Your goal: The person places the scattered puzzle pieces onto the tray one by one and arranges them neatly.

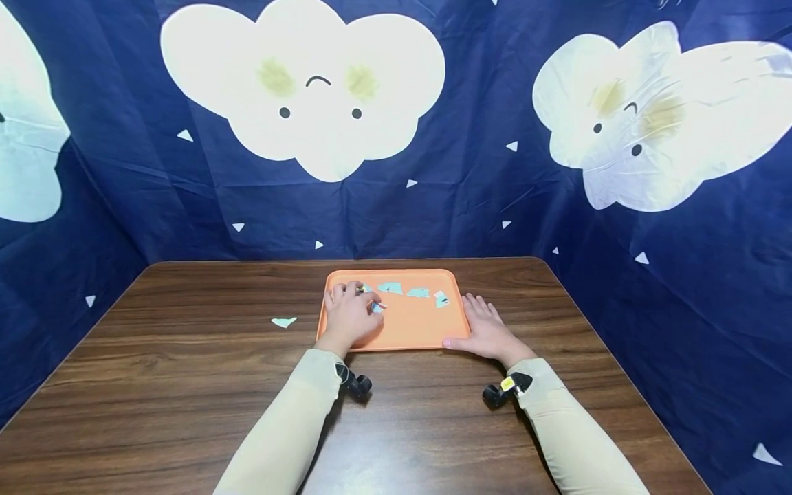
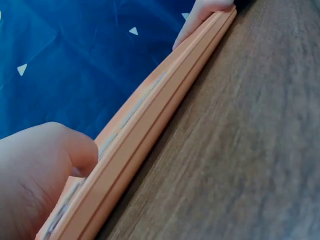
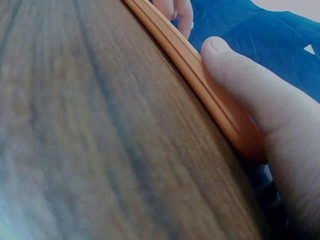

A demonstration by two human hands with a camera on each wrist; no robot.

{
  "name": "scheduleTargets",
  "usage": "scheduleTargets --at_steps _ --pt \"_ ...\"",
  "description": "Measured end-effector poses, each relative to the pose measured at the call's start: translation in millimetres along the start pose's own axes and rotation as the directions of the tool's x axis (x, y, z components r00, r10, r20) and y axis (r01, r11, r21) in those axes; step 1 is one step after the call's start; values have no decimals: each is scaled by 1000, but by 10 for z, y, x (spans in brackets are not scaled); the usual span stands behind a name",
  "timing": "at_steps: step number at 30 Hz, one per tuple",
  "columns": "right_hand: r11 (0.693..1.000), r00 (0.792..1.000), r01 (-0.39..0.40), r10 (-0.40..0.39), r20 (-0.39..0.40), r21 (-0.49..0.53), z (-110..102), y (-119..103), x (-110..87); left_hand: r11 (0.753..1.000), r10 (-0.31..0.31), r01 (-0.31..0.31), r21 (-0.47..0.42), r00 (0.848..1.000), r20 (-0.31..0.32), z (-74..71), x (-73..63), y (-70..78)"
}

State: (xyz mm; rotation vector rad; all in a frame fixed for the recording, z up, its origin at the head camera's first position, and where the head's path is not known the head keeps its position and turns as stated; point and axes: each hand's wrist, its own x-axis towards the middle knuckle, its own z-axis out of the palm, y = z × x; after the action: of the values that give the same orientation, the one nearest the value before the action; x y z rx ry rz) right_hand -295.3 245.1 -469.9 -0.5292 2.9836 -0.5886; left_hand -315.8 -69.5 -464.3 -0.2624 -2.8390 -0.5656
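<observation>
An orange tray [image 1: 413, 328] lies on the table with several torn light-blue paper pieces along its far side. My left hand [image 1: 351, 317] is over the tray's left part, fingers bent. Between its thumb and forefinger it pinches a small torn paper piece [image 1: 377, 307], partly hidden by the fingers. Another scrap [image 1: 367, 288] shows just beyond those fingers. My right hand [image 1: 489, 331] rests at the tray's near right corner, fingers extended along the right side and thumb [image 3: 225, 57] against the front rim.
One torn light-blue scrap [image 1: 284, 322] lies on the wooden table [image 1: 185, 385], left of the tray. Farther right in the tray are paper pieces [image 1: 418, 293] and a scrap [image 1: 441, 300] with dark marks. A dark blue cloth [image 1: 482, 206] with white clouds hangs behind the table.
</observation>
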Motion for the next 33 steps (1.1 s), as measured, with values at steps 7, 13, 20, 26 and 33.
scheduleTargets --at_steps 7,13,20,26,33 --pt "1000 1000 0 0 -4 1 -11 10 5 1000 1 -1 12 1000 -5 -4 30 1" --pt "1000 1000 -3 3 -4 -3 -21 12 8 1000 -9 9 1 1000 -28 2 57 27" --pt "1000 1000 -2 2 -1 0 -28 2 5 1000 -26 26 1 1000 -15 -7 54 36" --pt "1000 1000 -2 2 2 1 -24 -3 2 1000 -29 29 -1 1000 -8 -8 39 38" --pt "1000 1000 2 -2 -5 4 -20 -23 -6 1000 -1 0 -22 999 -36 -67 6 -40"
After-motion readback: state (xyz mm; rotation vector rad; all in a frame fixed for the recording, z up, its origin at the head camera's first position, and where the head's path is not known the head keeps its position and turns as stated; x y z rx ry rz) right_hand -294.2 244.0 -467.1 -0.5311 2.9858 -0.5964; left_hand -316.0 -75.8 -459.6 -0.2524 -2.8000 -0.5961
